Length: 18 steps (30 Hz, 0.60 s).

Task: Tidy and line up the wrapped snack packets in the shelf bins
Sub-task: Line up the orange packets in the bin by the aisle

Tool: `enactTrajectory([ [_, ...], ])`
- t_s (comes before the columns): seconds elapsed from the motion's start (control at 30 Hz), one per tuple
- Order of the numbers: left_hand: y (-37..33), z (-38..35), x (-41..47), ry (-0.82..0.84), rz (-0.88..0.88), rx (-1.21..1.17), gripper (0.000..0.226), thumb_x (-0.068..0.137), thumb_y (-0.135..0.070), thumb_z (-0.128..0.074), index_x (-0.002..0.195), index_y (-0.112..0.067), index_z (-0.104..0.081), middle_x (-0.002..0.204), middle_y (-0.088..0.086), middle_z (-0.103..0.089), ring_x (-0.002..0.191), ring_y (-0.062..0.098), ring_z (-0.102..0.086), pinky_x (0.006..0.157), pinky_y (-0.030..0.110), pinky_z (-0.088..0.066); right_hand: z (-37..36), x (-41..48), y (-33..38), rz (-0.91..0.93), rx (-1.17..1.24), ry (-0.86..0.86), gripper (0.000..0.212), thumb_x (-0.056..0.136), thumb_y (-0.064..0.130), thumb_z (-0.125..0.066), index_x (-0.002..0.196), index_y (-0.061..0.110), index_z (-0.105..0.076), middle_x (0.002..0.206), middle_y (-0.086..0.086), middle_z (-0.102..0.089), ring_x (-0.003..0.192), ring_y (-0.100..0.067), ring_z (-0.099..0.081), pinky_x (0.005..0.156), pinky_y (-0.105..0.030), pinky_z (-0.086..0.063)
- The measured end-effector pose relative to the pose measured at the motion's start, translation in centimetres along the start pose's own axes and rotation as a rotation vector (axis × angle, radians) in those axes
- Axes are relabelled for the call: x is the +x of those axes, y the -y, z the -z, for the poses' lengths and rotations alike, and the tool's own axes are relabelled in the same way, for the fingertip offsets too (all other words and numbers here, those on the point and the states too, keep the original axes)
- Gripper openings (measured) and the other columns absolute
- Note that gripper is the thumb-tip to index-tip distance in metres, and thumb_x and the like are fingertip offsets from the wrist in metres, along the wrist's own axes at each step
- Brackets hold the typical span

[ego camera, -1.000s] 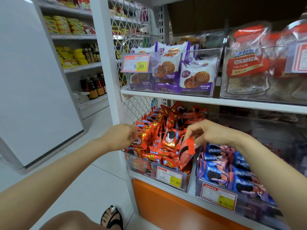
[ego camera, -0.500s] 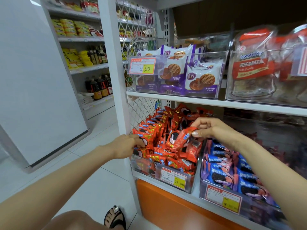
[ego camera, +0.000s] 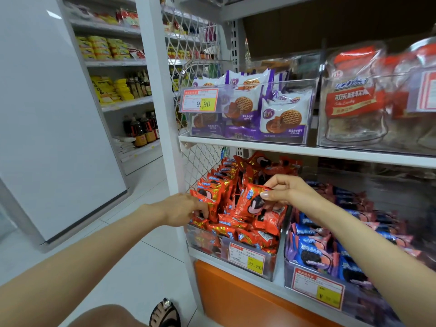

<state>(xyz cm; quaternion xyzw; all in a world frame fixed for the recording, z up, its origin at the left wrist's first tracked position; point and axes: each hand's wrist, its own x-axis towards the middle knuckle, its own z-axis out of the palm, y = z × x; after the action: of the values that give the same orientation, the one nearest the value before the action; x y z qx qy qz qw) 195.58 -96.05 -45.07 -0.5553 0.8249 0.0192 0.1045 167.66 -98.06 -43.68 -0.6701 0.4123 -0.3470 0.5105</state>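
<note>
Red foil snack packets point(ego camera: 238, 223) fill the clear plastic bin point(ego camera: 269, 265) with the 27.80 price tag point(ego camera: 246, 257), and that bin is your landmark on the lower white shelf point(ego camera: 236, 261). Your right hand point(ego camera: 286, 191) hovers over the bin's middle, thumb and forefinger pinching the top edge of one red packet with a dark cookie picture point(ego camera: 251, 200), which stands tilted above the heap. Your left hand point(ego camera: 182, 210) is at the bin's left front corner, fingers curled in among the front packets of the upright row; whether they actually grip one, you cannot tell from here. That row runs back along the bin's left wall, fairly neat, while the packets toward the bin's right side lie jumbled and overlapping. Just right of the bin sits a second clear bin point(ego camera: 289, 277) of blue and pink cookie packets point(ego camera: 313, 252). Directly above the bin, on the next shelf, a clear bin of purple and white biscuit bags point(ego camera: 283, 116) carries a 9.90 tag point(ego camera: 199, 100).
</note>
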Motion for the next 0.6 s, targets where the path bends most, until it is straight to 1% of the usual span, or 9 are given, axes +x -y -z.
enactTrajectory([
  [0.07, -0.1, 0.0, 0.2, -0.029, 0.014, 0.017, 0.032, 0.091, -0.008, -0.048, 0.116, -0.023, -0.059, 0.112, -0.002, -0.061, 0.107, 0.017, -0.052, 0.089, 0.028, -0.042, -0.1, 0.0, 0.0, -0.003, -0.001, -0.004, 0.010, 0.081, 0.005, -0.069, 0.084, 0.009, -0.060, 0.075, -0.005, -0.071, 0.061, -0.008, -0.064, 0.055, -0.016, -0.047],
  [0.17, -0.2, 0.4, 0.5, -0.263, 0.083, 0.059, 0.018, 0.088, -0.019, -0.056, 0.106, -0.017, -0.057, 0.108, -0.003, -0.059, 0.101, 0.019, -0.056, 0.073, 0.024, -0.041, -0.1, 0.0, 0.0, -0.007, -0.001, -0.005, 0.010, 0.081, 0.006, -0.069, 0.085, 0.009, -0.060, 0.075, -0.004, -0.071, 0.063, -0.010, -0.064, 0.058, -0.017, -0.048],
  [0.2, -0.2, 0.5, 0.6, -0.318, 0.096, 0.070, 0.023, 0.086, -0.023, -0.060, 0.107, -0.016, -0.055, 0.109, -0.002, -0.056, 0.101, 0.020, -0.055, 0.073, 0.026, -0.042, -0.1, 0.0, -0.1, -0.008, 0.000, -0.005, 0.010, 0.081, 0.006, -0.069, 0.086, 0.009, -0.061, 0.074, -0.004, -0.071, 0.062, -0.009, -0.064, 0.058, -0.017, -0.048],
  [0.23, -0.2, 0.5, 0.7, -0.334, 0.102, 0.084, 0.031, 0.084, -0.027, -0.064, 0.111, -0.016, -0.052, 0.112, -0.001, -0.052, 0.102, 0.020, -0.053, 0.074, 0.027, -0.042, -0.1, -0.1, 0.0, -0.009, -0.001, -0.004, 0.010, 0.082, 0.007, -0.069, 0.086, 0.009, -0.061, 0.075, -0.004, -0.071, 0.062, -0.009, -0.064, 0.057, -0.016, -0.048],
  [0.3, -0.1, 0.4, 1.0, -0.295, 0.104, 0.132, 0.044, 0.083, -0.033, -0.066, 0.121, -0.019, -0.047, 0.119, 0.000, -0.044, 0.107, 0.020, -0.048, 0.077, 0.028, -0.040, -0.2, -0.2, 0.0, -0.010, -0.008, -0.003, 0.010, 0.082, 0.007, -0.069, 0.088, 0.008, -0.061, 0.076, -0.003, -0.071, 0.061, -0.007, -0.063, 0.057, -0.015, -0.048],
  [0.33, -0.1, 0.4, 1.2, -0.266, 0.105, 0.159, 0.045, 0.084, -0.033, -0.065, 0.123, -0.021, -0.047, 0.121, 0.000, -0.042, 0.109, 0.020, -0.047, 0.077, 0.027, -0.039, -0.2, -0.2, 0.0, -0.008, -0.009, -0.003, 0.010, 0.082, 0.007, -0.069, 0.087, 0.008, -0.061, 0.075, -0.003, -0.071, 0.061, -0.007, -0.063, 0.057, -0.015, -0.048],
  [0.43, 0.0, 0.5, 1.8, -0.223, 0.124, 0.221, 0.040, 0.086, -0.031, -0.061, 0.122, -0.021, -0.048, 0.121, 0.000, -0.049, 0.107, 0.022, -0.053, 0.074, 0.028, -0.039, -0.2, -0.3, 0.1, -0.006, -0.007, -0.005, 0.010, 0.082, 0.008, -0.070, 0.085, 0.009, -0.060, 0.076, -0.004, -0.071, 0.061, -0.007, -0.063, 0.056, -0.015, -0.047],
  [0.5, 0.2, 1.1, 2.0, -0.216, 0.151, 0.264, 0.038, 0.088, -0.028, -0.059, 0.123, -0.018, -0.049, 0.119, 0.001, -0.052, 0.106, 0.023, -0.055, 0.077, 0.029, -0.042, -0.1, -0.2, 0.0, -0.004, -0.008, -0.004, 0.010, 0.082, 0.008, -0.069, 0.084, 0.010, -0.060, 0.076, -0.004, -0.071, 0.062, -0.009, -0.063, 0.058, -0.016, -0.048],
  [0.6, 0.3, 2.1, 2.2, -0.267, 0.138, 0.387, 0.034, 0.089, -0.022, -0.056, 0.123, -0.018, -0.052, 0.124, 0.002, -0.047, 0.112, 0.022, -0.049, 0.085, 0.031, -0.041, 0.0, -0.2, -0.2, 0.000, -0.015, 0.000, 0.010, 0.082, 0.008, -0.070, 0.084, 0.010, -0.061, 0.076, -0.004, -0.072, 0.065, -0.012, -0.064, 0.063, -0.019, -0.050],
])
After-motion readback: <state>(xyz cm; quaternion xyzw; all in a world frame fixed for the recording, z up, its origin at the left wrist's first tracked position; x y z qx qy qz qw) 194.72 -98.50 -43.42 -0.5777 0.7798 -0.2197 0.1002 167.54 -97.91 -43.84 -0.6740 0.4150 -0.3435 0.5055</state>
